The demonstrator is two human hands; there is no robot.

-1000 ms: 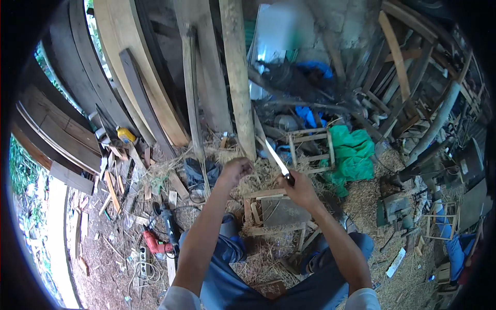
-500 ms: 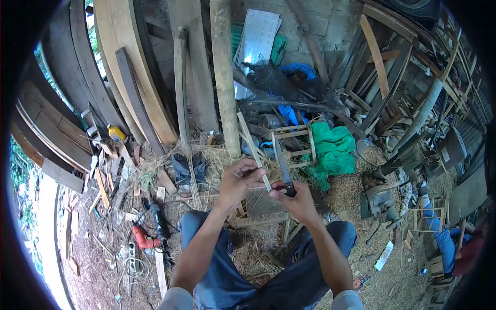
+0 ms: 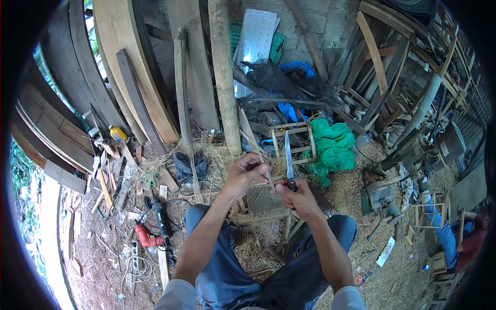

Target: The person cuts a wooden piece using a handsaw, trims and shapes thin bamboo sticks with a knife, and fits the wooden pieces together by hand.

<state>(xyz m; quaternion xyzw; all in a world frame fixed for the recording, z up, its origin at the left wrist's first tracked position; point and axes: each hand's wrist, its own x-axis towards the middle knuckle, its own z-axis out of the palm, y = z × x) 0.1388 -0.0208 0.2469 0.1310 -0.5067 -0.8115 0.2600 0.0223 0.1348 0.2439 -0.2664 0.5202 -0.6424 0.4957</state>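
Holding: left hand, pinched on thin wooden strip; right hand, closed round knife pointing away; hands near each other, strip above far edge of board; step, apparently: lining up strip; next move calls for firm pinch

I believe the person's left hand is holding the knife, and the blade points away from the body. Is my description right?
One detail is wrong: the right hand, not the left hand, holds the knife, blade pointing away from the body, as the head view shows.
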